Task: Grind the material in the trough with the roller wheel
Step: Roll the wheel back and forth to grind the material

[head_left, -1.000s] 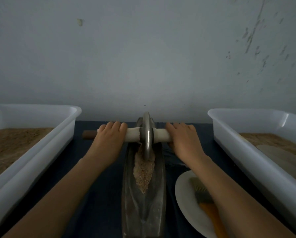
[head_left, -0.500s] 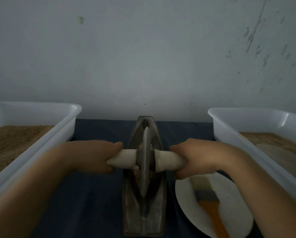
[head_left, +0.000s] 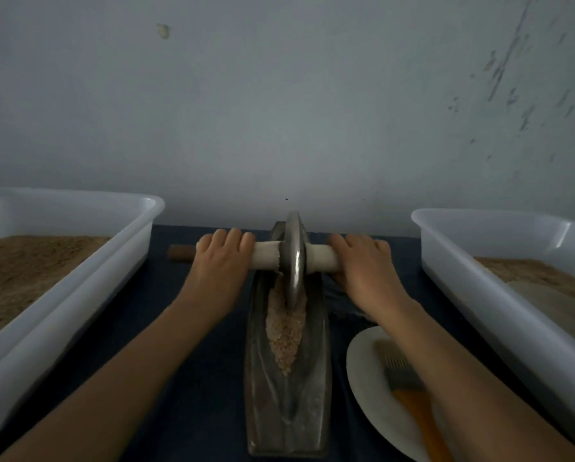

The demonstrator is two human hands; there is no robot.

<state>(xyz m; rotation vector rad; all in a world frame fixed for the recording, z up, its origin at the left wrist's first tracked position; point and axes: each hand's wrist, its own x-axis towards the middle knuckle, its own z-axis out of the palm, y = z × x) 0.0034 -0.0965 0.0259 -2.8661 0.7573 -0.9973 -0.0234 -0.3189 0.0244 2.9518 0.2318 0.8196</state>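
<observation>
- Closest to you on the right there's a white plate [head_left: 366,378] with a brush [head_left: 409,395] lying on it, orange handle pointing your way, and your right forearm crosses over part of it.
- The metal trough [head_left: 288,395] runs straight away from you down the middle of the dark blue cloth [head_left: 186,378]. Its near end is bare, and the tan crumbly material [head_left: 284,335] sits further up the groove.
- The roller wheel [head_left: 294,258] stands upright at the far end of the trough, its bottom edge down in the far part of the material.
- Your left hand [head_left: 221,265] is curled over the axle [head_left: 323,258] on its side, and your right hand [head_left: 366,265] grips the other side. The brown axle tip pokes out past your left hand.
- A white tub [head_left: 79,278] of brown grainy stuff sits off to your left, and a second tub [head_left: 473,278] to your right.
- Behind it all is a scuffed grey wall [head_left: 279,111].
</observation>
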